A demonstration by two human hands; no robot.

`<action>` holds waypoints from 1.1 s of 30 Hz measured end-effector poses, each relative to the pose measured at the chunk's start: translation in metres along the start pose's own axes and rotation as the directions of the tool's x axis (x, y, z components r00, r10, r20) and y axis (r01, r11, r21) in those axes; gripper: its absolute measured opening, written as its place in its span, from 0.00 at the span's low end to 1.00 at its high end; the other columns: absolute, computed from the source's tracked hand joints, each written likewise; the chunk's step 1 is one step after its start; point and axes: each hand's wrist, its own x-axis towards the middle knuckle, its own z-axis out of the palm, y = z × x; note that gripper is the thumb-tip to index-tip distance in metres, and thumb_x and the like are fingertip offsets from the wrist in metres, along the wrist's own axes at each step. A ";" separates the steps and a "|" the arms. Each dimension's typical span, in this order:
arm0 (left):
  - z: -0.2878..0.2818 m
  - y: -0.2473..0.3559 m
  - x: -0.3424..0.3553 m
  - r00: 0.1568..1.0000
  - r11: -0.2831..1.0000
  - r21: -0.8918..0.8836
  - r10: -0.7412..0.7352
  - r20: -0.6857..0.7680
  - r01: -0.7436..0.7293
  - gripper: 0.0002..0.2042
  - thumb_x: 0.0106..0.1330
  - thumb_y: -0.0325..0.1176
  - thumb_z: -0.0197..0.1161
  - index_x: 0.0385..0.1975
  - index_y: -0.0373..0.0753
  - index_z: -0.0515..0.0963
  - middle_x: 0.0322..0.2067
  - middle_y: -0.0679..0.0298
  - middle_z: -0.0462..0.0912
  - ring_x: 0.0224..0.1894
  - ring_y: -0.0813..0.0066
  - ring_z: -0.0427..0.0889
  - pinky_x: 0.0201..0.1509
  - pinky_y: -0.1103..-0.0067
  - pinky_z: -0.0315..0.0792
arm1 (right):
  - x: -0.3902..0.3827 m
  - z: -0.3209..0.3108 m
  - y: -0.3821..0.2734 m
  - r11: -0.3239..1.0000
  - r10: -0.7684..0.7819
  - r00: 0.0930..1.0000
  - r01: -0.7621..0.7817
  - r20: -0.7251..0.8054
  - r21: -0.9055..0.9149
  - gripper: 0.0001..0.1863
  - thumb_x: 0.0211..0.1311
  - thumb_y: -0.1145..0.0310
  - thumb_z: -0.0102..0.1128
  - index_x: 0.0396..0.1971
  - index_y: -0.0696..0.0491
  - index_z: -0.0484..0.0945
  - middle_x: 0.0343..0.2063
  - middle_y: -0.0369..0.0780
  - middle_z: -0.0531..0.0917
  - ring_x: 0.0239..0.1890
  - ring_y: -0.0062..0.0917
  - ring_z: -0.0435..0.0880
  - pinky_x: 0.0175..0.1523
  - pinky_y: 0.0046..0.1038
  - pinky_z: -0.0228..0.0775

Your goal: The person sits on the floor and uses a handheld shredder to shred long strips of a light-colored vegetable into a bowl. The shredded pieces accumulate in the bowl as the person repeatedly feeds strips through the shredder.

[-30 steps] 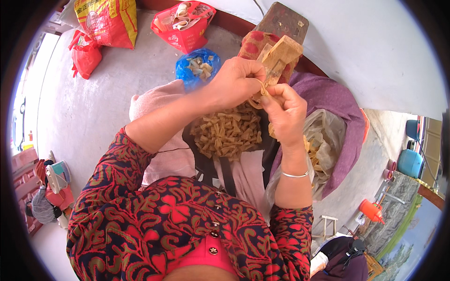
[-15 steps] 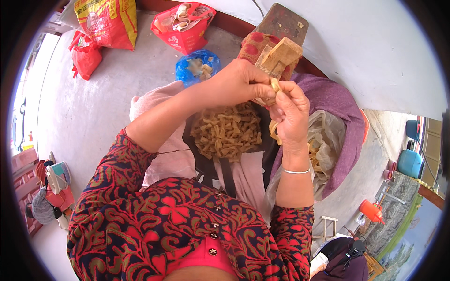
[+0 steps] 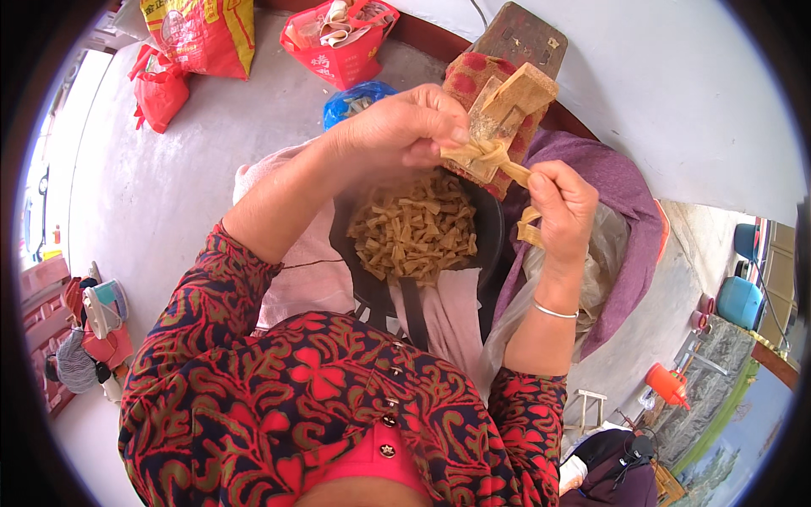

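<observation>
Beyond my hands, the worktop (image 3: 525, 35) with its red patterned cloth (image 3: 463, 81) and wooden block (image 3: 522, 89) bounds my reach, and the white wall (image 3: 684, 84) rises just behind. On my right, the purple cloth (image 3: 634, 253) and clear plastic bag (image 3: 601, 275) crowd my forearm; on my left, grey floor (image 3: 186, 194) stretches past the pink towel (image 3: 296, 287).

Both my arms reach forward, apart. My left hand (image 3: 414, 127) is curled, palm down, its fingertips by the knot; I cannot tell whether they grip it. My right hand (image 3: 564, 203), lower, is turned thumb-up, pinching one tail between thumb and forefinger, with a loose length (image 3: 529, 228) hanging beside it.

The knotted yellowish strip (image 3: 486, 152) spans between my hands, in front of the block, above the far rim of the black pan (image 3: 492, 224), which holds a heap of brownish pieces (image 3: 416, 224).
</observation>
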 end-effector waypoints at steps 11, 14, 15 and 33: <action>0.015 -0.005 0.004 0.903 0.083 0.982 0.413 0.120 -0.168 0.17 0.61 0.46 0.60 0.40 0.37 0.75 0.23 0.56 0.78 0.30 0.54 0.78 0.37 0.66 0.72 | -0.001 0.010 -0.002 0.995 -0.001 0.999 0.005 0.034 -0.098 0.06 0.58 0.76 0.60 0.24 0.60 0.75 0.18 0.29 0.72 0.22 0.10 0.64 0.26 0.16 0.57; 0.024 -0.002 0.004 0.999 0.115 0.992 -0.025 -0.043 0.046 0.13 0.62 0.43 0.58 0.34 0.39 0.74 0.24 0.53 0.77 0.32 0.50 0.77 0.35 0.64 0.70 | 0.000 0.010 -0.002 0.988 0.005 0.999 0.002 0.043 -0.152 0.06 0.58 0.76 0.60 0.23 0.60 0.75 0.17 0.29 0.71 0.21 0.10 0.64 0.25 0.17 0.57; 0.020 0.003 0.005 0.997 0.223 0.974 -0.069 -0.020 0.035 0.10 0.63 0.40 0.57 0.31 0.39 0.72 0.24 0.50 0.75 0.31 0.48 0.75 0.33 0.61 0.68 | 0.001 0.006 -0.002 0.983 0.008 0.999 -0.002 0.031 -0.182 0.07 0.58 0.75 0.60 0.22 0.60 0.75 0.16 0.29 0.71 0.21 0.10 0.64 0.25 0.17 0.56; 0.016 -0.009 0.013 0.965 -0.072 0.971 0.146 -0.217 0.229 0.23 0.58 0.56 0.58 0.33 0.38 0.78 0.26 0.51 0.80 0.30 0.50 0.80 0.33 0.64 0.73 | 0.029 0.008 0.036 0.867 0.450 0.893 -0.441 0.016 0.232 0.13 0.62 0.61 0.57 0.23 0.55 0.75 0.13 0.33 0.70 0.15 0.17 0.67 0.22 0.23 0.60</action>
